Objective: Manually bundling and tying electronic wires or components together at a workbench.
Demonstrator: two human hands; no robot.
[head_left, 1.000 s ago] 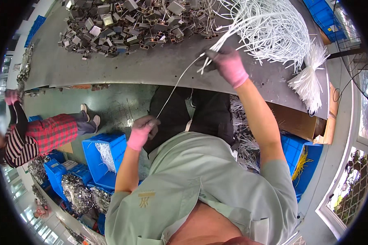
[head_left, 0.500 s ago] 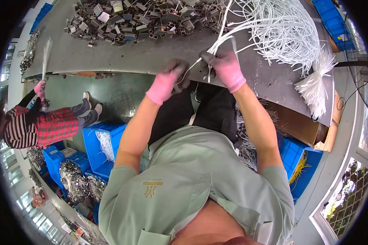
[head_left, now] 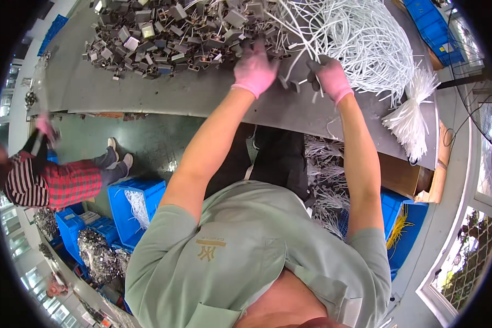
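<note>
the right hand seems closed on white cords, at their near left: probably light, limp, easily tangled, best held near the ends. the left hand, apart, is blurred beside metal pieces; grip cannot be told. the table gives room leftward; its near edge is close.

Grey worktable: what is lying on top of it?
A pile of small metal parts, a heap of white wires and, at the right, a white bundle lie on the worktable. The left hand covers some parts; what lies beneath it and the heaps is hidden.
</note>
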